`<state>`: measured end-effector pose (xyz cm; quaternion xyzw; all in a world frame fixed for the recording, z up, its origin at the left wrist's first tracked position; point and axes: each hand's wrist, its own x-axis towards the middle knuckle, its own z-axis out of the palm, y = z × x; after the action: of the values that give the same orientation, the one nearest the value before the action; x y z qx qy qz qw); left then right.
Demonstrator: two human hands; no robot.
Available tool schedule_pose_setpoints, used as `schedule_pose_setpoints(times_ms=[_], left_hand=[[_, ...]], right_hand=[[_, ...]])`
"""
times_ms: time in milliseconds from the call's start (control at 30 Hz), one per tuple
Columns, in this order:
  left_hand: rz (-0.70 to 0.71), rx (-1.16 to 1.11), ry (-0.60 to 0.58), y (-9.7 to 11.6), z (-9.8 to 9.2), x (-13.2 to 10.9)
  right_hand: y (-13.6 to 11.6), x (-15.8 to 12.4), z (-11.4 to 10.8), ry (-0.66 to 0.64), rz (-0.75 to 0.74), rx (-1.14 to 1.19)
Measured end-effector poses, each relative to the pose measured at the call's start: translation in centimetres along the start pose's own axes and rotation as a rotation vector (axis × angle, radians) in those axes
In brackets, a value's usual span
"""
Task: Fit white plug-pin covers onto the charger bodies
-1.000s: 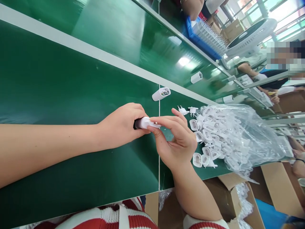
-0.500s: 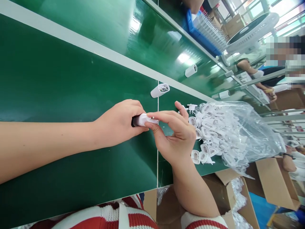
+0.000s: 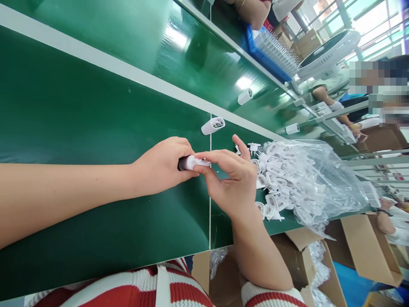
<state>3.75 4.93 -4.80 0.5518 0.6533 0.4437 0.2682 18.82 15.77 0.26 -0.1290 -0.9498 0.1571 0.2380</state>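
Left hand [image 3: 162, 167], entering along the forearm from the left edge, is closed in a fist-like wrap around a small white charger body [image 3: 191, 162]; only the white end and a dark band next to the knuckles project from the fist, so the piece sits just right of the grip, over the green work surface [image 3: 79, 111]. Its long axis runs roughly left to right, in line with the left forearm, with the exposed end pointing at the right hand [image 3: 234, 183]. That hand meets it head-on: thumb and forefinger are pinched onto the tip of the white piece, the other fingers spread loosely and the little finger raised; whether a separate small part lies between the pinching fingertips cannot be told. Both hands therefore touch the same piece, the left around its shaft, the right at its end, directly above the pale seam [image 3: 210, 221] that crosses the surface. Beyond the hands a white open-ended housing [image 3: 212, 125] lies on its side, well apart from them. Right of the right hand, just beside its knuckles, white plug inserts [image 3: 271, 187] spill from a clear plastic bag [image 3: 326, 187]. Cardboard boxes [image 3: 367, 247] stand below the table edge at the far right
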Motion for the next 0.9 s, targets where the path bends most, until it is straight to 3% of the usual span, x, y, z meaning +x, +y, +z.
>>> schedule_pose_setpoints(times_ms=[100,167,233,300,367,467,567,667,733,800,867,900], left_hand=[[0.013,0.004,0.021,0.3,0.2,-0.3],[0.016,0.013,0.025,0.7,0.2,-0.4],[-0.041,0.01,0.0,1.0,-0.2,0.0],[-0.127,0.03,0.015,0.8,-1.5,1.2],[-0.161,0.127,0.119,-0.1,-3.9,3.5],[-0.196,0.384,0.356,-2.4,-8.8,7.8],[-0.305,0.497,0.473,-4.6,-13.5,11.0],[-0.389,0.49,0.49,-5.5,-15.7,11.6],[-0.406,0.496,0.583,-5.1,-15.1,11.2],[-0.291,0.52,0.666,-4.2,-12.8,10.6],[-0.062,0.541,0.583,-3.1,-9.3,10.2],[0.052,0.537,0.457,-2.7,-7.3,10.1]], right_hand=[[0.0,-0.7,0.7,0.057,0.035,0.04],[0.6,-0.9,0.7,0.024,0.055,0.133],[2.0,-1.0,0.2,-0.037,0.106,0.274],[4.2,-0.9,-1.0,-0.001,0.212,0.309],[6.9,-1.0,-2.2,0.122,0.361,0.108],[10.3,-1.2,-3.3,0.083,0.592,-0.157],[11.8,-1.5,-3.2,0.046,0.695,-0.093],[11.8,-1.4,-2.7,0.085,0.684,0.019],[11.4,-1.1,-2.6,0.117,0.676,0.117],[10.8,-0.7,-2.7,0.139,0.669,0.225],[10.1,-0.2,-3.0,0.158,0.684,0.475],[9.7,0.0,-3.2,0.158,0.696,0.648]])
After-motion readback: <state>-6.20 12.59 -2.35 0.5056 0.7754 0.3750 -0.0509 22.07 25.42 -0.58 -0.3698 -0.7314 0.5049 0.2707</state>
